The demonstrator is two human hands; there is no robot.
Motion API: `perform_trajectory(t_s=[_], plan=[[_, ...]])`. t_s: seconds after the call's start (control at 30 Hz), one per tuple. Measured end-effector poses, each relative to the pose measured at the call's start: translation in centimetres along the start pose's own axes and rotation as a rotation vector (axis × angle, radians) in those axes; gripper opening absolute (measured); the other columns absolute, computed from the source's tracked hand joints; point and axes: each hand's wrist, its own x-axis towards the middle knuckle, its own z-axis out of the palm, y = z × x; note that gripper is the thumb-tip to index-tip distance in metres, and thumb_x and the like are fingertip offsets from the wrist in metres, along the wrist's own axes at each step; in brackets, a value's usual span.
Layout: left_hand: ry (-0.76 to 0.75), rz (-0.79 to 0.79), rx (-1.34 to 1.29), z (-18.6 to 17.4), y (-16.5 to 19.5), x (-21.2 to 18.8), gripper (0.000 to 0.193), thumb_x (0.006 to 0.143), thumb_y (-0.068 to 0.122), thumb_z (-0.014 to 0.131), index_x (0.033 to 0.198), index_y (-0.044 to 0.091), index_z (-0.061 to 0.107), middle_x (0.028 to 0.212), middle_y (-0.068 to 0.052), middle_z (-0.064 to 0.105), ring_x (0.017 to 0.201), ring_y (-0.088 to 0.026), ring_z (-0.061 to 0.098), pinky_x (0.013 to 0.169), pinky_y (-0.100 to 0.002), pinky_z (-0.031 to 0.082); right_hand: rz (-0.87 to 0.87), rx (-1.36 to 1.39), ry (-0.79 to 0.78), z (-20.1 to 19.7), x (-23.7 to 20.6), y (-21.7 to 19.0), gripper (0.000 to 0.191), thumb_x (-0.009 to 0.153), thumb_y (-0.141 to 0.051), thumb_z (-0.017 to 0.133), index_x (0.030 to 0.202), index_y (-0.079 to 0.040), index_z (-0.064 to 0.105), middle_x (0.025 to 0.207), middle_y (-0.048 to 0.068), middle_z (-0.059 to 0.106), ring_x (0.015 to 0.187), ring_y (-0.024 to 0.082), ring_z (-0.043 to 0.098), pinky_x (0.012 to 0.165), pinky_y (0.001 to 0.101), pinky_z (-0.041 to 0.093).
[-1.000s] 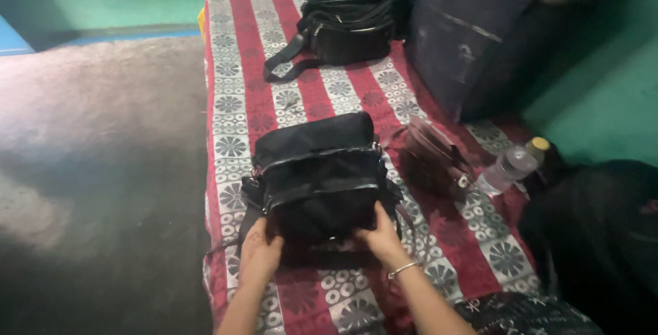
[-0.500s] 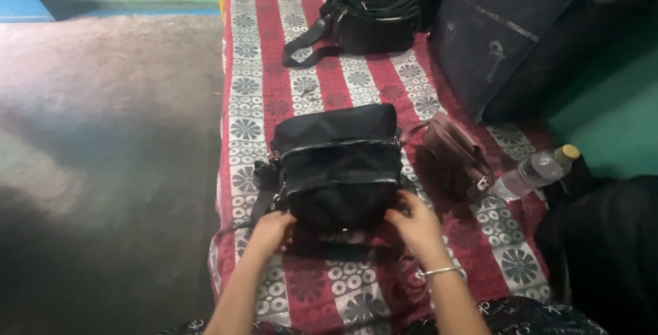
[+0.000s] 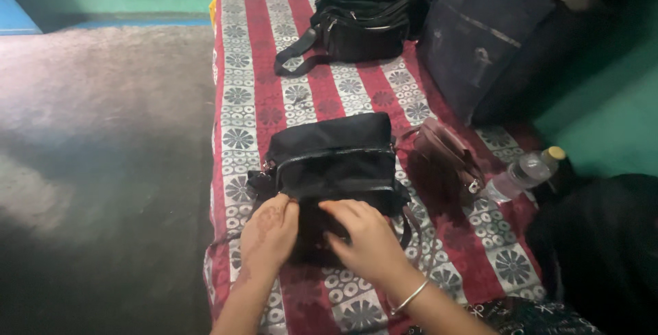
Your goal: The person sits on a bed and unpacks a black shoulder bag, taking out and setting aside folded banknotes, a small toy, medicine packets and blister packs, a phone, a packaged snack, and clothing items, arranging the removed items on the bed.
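A black zippered bag [image 3: 332,160] lies on a red and white patterned mat [image 3: 257,112]. My left hand [image 3: 269,235] rests on the bag's near left edge, fingers bent over it. On the near front of the same bag lies my right hand [image 3: 367,239], fingers curled at the fabric, a thin bangle on the wrist. Whether either hand pinches the fabric or a zipper is hidden by the fingers.
A small brown purse [image 3: 445,153] sits right of the bag, a plastic bottle with a yellow cap [image 3: 524,170] beyond it. Another black bag with a strap [image 3: 356,26] and a large dark tote [image 3: 480,40] stand at the far end. Dark floor [image 3: 103,170] stretches left.
Both hands have moved closer together over the near front of the black bag. The camera view has shifted, so the mat sits more to the middle.
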Motion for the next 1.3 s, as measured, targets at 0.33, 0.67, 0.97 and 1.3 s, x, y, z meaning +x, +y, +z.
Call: perform_trajectory(t_s=[0.33, 0.67, 0.97, 1.3], plan=[[0.003, 0.13, 0.268, 0.4, -0.3, 0.7, 0.019, 0.088, 0.03, 0.063, 0.082, 0.014, 0.071, 0.084, -0.008, 0.073, 0.072, -0.033, 0.07, 0.065, -0.047, 0.056, -0.09, -0.061, 0.082, 5.7, 2.7, 2.8, 0.042, 0.079, -0.019, 0.077, 0.121, -0.017, 0.071, 0.103, -0.003, 0.07, 0.099, 0.021, 0.061, 0.09, 0.0435, 0.036], [-0.297, 0.254, 0.046, -1.9, -2.1, 2.2, 0.044, 0.078, 0.038, 0.076, 0.112, 0.011, 0.069, 0.099, -0.012, 0.072, 0.086, -0.036, 0.071, 0.066, -0.046, 0.055, -0.014, -0.01, 0.145, 7.5, 3.2, 5.1, 0.012, 0.083, -0.023, 0.08, 0.094, -0.018, 0.076, 0.089, -0.006, 0.074, 0.087, 0.016, 0.063, 0.086, 0.042, 0.035], [-0.209, 0.092, 0.225, 1.2, -4.1, 1.8, 0.032, 0.083, 0.036, 0.075, 0.104, 0.015, 0.064, 0.095, -0.006, 0.073, 0.088, -0.032, 0.071, 0.073, -0.044, 0.055, 0.198, -0.109, 0.144, 3.7, 4.0, 5.4, 0.01, 0.079, -0.026, 0.079, 0.087, -0.02, 0.081, 0.086, -0.005, 0.078, 0.087, 0.017, 0.064, 0.085, 0.0407, 0.035], [-0.345, 0.274, 0.112, 0.1, -3.1, -0.7, 0.027, 0.076, 0.02, 0.073, 0.102, 0.014, 0.065, 0.099, -0.006, 0.069, 0.101, -0.031, 0.068, 0.084, -0.042, 0.054, 0.73, -0.223, 0.083, -2.0, 1.7, 8.2, 0.017, 0.081, -0.036, 0.08, 0.094, -0.026, 0.084, 0.089, 0.002, 0.079, 0.082, 0.02, 0.075, 0.082, 0.0348, 0.055]])
